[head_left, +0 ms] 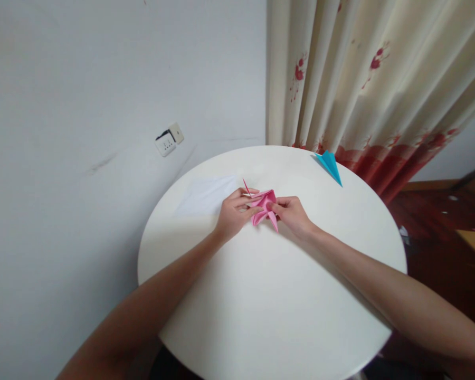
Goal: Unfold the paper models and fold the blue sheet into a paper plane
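- Filling the centre of the frame, the round white table (277, 295) offers a smooth-looking top; paper let go near its rim could slide off.
- Lying at centre-left, the thin white sheet (206, 195) is just beside the left hand (233, 211); a sweeping knuckle could drag or crease it.
- At mid-frame, the left hand has its thumb and fingers closed lightly around the left side of the pink folded paper (266, 199); squeezing too hard could crush it.
- The right hand (295, 215) pinches the paper's right side, thumb pressed into the open fold; a sideways tug against the left could tear a crease.
- The blue folded paper (330, 166), upper right on the table, reaches the rim; a bump could tip it off.
- The thin pink spike (246, 186), rising above the left fingers, could bend if they curl.
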### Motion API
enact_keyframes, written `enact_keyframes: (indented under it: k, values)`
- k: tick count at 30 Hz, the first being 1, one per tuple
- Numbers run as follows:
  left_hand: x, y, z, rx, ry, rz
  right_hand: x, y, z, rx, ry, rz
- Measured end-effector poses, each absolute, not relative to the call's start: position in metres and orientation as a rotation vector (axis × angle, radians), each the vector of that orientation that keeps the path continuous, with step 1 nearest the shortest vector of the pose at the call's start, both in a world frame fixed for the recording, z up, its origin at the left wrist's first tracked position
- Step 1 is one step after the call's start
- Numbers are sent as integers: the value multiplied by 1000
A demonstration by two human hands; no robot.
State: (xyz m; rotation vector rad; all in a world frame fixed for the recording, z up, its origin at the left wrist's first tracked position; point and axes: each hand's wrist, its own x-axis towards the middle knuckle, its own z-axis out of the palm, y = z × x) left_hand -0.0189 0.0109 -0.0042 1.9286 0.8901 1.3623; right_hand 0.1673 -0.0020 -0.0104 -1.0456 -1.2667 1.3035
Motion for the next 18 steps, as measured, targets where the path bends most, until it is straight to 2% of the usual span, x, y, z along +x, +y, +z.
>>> enact_keyframes:
  k: [18]
  values:
    - [-19,15,-4,1775,857,1349,168,-1,-15,-1051,-1371,1239]
